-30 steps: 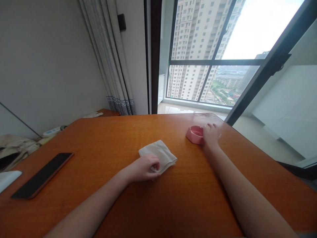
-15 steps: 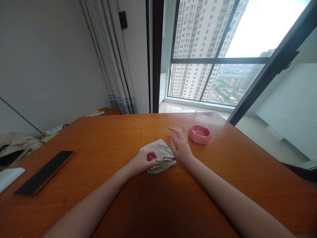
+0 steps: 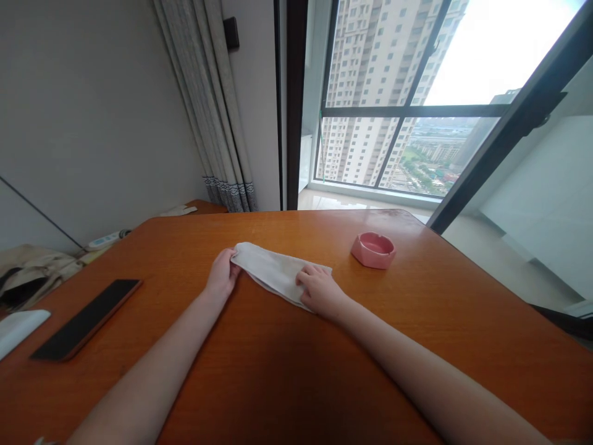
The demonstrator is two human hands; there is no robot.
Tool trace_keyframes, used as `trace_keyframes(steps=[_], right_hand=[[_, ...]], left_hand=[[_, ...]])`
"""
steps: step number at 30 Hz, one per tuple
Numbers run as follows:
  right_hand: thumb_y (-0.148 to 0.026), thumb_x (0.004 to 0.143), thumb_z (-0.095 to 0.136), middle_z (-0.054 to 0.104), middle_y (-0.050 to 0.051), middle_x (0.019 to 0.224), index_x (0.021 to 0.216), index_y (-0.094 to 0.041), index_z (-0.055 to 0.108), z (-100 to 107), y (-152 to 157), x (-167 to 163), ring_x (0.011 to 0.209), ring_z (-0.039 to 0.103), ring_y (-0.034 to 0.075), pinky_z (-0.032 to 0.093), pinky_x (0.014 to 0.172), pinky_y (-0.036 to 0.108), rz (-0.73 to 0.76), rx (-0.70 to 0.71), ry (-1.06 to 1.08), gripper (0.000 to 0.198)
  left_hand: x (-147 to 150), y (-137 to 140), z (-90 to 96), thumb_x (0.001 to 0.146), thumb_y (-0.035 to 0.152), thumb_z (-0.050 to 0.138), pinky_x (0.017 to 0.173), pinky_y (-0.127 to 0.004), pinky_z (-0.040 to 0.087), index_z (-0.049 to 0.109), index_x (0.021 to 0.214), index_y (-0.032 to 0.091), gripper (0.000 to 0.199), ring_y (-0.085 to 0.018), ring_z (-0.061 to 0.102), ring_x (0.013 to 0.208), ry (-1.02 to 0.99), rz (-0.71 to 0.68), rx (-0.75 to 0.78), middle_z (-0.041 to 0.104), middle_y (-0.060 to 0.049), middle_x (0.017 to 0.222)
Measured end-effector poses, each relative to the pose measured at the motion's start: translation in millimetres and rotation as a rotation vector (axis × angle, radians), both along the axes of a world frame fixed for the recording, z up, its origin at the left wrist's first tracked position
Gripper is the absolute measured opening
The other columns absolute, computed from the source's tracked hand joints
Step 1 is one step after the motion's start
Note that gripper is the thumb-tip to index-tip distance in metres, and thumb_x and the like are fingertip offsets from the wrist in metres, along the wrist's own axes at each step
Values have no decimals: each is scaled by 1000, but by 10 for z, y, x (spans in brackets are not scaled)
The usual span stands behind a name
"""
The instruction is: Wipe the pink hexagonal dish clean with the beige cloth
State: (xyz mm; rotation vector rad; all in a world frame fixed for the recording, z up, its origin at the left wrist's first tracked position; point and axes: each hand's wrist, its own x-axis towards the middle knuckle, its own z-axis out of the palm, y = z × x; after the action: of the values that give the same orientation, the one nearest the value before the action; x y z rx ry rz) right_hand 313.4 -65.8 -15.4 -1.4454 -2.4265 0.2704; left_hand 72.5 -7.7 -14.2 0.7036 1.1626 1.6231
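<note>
Cloth (image 3: 272, 267) lies at mid-tabletop (image 3: 287, 383), slanting from ten o'clock down to four; the other directions are read from its middle. Past the left edge, toward nine o'clock, a pale fabric heap (image 3: 41, 272) sits beside the tabletop. Just below nine, a white object (image 3: 21, 330) is cut off by the view, and a black-topped slab (image 3: 88, 318) lies near that edge, with a broad stretch of wood between it and the left arm. The left hand (image 3: 223, 272), at nine, pinches the cloth's left end, fingers partly hidden. The far edge crosses at twelve with a band of wood before it; toward six, wood runs down between the forearms. At four, the right hand (image 3: 319, 290) rests curled on the cloth's right end; whether it pinches or only presses, I cannot tell. Just above three, a pink hexagonal dish (image 3: 373, 252) stands apart from that hand, with room before the slanting right edge. The cloth is off-white, folded into a long strip, its layers parting slightly along the near side.
</note>
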Motion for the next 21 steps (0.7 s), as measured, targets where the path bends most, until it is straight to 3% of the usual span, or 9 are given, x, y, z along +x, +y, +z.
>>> trace_keyframes(steps=[6, 8, 10, 13, 16, 21], right_hand=[[-4, 68, 45, 57, 6, 108, 94, -20, 59, -1, 247, 339, 104, 49, 21, 35, 91, 33, -123, -46, -6, 34], [-6, 70, 45, 56, 7, 112, 97, -19, 59, -8, 291, 401, 106, 49, 21, 35, 91, 31, -154, -43, -8, 33], [-12, 74, 48, 53, 9, 120, 104, -18, 58, -10, 314, 446, 110, 47, 23, 35, 92, 32, -246, -9, -36, 32], [-29, 81, 51, 51, 15, 122, 121, -15, 50, 9, 324, 502, 112, 47, 30, 37, 90, 37, -449, -6, -116, 43], [-42, 83, 51, 55, 18, 118, 132, -13, 40, 43, 333, 542, 107, 52, 32, 40, 86, 39, -540, -100, -140, 58], [-36, 80, 56, 56, 15, 122, 135, -14, 37, 71, 368, 557, 109, 55, 25, 40, 89, 31, -467, -180, -17, 62]], left_hand=[[-123, 47, -153, 55, 16, 55, 43, -18, 24, 51, 78, 17, 24, -5, 33, 46, 223, 49, -33, 45, 7, 62], [-135, 36, -137, 58, 18, 55, 46, -19, 27, 53, 80, 18, 22, -6, 37, 51, 341, 96, -4, 46, 6, 66], [-149, 33, -113, 65, 21, 53, 55, -21, 36, 54, 82, 19, 17, -10, 45, 61, 588, 127, 54, 49, 4, 70], [-173, 42, -112, 72, 26, 50, 70, -27, 43, 55, 86, 19, 16, -15, 53, 74, 1085, -22, 141, 55, -1, 79], [-182, 36, -136, 73, 34, 55, 75, -31, 43, 56, 96, 18, 29, -20, 56, 82, 1423, -196, 115, 59, -5, 89], [-136, -63, -68, 81, 45, 46, 56, -28, 38, 48, 113, 20, 41, -18, 56, 65, 1534, -285, -75, 59, -1, 75]])
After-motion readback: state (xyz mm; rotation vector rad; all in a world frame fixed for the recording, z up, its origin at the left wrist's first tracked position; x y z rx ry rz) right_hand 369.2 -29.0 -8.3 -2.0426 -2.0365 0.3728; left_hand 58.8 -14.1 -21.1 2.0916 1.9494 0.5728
